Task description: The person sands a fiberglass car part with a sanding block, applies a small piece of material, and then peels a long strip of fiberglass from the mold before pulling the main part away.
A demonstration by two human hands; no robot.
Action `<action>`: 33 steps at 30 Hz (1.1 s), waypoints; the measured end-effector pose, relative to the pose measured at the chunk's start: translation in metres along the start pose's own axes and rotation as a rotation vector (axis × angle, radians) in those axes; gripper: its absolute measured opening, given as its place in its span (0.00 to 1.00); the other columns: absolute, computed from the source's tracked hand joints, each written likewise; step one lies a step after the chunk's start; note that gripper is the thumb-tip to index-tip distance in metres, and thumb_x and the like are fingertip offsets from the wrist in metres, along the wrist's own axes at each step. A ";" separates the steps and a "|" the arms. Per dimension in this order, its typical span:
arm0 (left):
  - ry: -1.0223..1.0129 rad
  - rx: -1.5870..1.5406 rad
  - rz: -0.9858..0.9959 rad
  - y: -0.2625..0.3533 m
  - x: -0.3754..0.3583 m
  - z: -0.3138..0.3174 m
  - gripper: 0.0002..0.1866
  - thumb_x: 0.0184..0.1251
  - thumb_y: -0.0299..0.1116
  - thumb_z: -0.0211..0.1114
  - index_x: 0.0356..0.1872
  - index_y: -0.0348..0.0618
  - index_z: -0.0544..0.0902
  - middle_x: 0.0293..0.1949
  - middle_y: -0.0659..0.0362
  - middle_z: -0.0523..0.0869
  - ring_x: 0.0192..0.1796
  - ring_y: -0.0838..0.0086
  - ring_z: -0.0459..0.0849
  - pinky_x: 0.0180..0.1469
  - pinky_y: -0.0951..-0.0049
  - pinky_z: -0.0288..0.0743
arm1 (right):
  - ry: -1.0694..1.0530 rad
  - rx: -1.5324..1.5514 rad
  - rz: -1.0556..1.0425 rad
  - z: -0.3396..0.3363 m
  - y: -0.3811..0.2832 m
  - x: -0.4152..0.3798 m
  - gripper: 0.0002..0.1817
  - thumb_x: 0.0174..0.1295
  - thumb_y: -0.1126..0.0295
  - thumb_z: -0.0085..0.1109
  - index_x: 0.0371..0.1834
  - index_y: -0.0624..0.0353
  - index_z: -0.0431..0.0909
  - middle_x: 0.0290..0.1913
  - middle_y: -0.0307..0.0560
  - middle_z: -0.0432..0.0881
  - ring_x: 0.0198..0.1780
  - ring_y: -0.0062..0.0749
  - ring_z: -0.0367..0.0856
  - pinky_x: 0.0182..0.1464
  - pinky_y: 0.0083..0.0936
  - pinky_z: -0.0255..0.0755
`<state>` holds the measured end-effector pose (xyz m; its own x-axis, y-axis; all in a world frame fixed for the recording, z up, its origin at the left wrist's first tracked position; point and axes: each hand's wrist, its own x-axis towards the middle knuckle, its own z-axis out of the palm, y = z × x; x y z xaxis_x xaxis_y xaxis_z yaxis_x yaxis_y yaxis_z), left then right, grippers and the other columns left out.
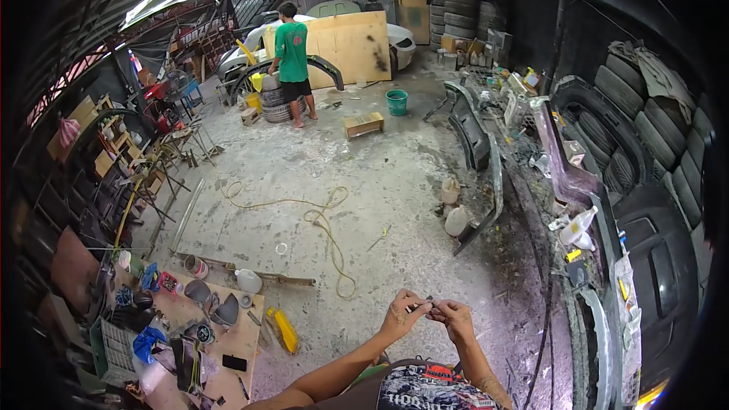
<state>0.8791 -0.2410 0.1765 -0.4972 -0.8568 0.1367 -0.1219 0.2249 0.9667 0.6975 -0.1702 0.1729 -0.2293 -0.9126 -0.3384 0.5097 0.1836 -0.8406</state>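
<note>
Left grip [402,316] and right grip [456,319] pinching small dark piece [430,300]; yellow hose [332,244] on concrete floor [402,190].

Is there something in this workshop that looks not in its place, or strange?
Yes, mainly the yellow hose: it lies uncoiled in loose loops across the middle of the floor, where someone might trip. The floor also has dark patches; I cannot tell whether these are spills or old stains.

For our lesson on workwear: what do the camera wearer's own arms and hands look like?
The left hand and right hand wear no gloves, and both forearms are uncovered by sleeves. The top is dark, with a white and red print.
</note>
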 end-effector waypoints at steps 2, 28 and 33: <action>0.049 0.032 -0.028 -0.012 0.013 -0.005 0.15 0.70 0.39 0.79 0.49 0.39 0.91 0.51 0.51 0.85 0.42 0.68 0.86 0.48 0.69 0.81 | -0.025 0.000 0.002 0.007 0.000 0.023 0.15 0.71 0.66 0.73 0.46 0.72 0.87 0.40 0.52 0.91 0.40 0.35 0.93 0.49 0.32 0.90; 0.249 0.305 -0.118 -0.063 0.320 -0.017 0.23 0.77 0.42 0.72 0.63 0.35 0.85 0.37 0.48 0.88 0.35 0.63 0.87 0.42 0.61 0.80 | -0.271 0.003 0.209 -0.049 -0.131 0.410 0.13 0.75 0.70 0.66 0.55 0.69 0.86 0.47 0.50 0.92 0.48 0.34 0.92 0.55 0.31 0.88; 0.061 0.189 -0.301 -0.070 0.372 -0.045 0.22 0.82 0.49 0.64 0.46 0.36 0.91 0.25 0.59 0.84 0.31 0.77 0.80 0.37 0.70 0.75 | -0.199 0.099 0.188 -0.030 -0.140 0.442 0.16 0.77 0.71 0.64 0.61 0.71 0.84 0.51 0.50 0.91 0.52 0.35 0.92 0.57 0.32 0.88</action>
<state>0.7413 -0.5969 0.1692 -0.3633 -0.9226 -0.1296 -0.4146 0.0355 0.9093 0.4999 -0.5884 0.1288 0.0389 -0.9215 -0.3864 0.6089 0.3285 -0.7220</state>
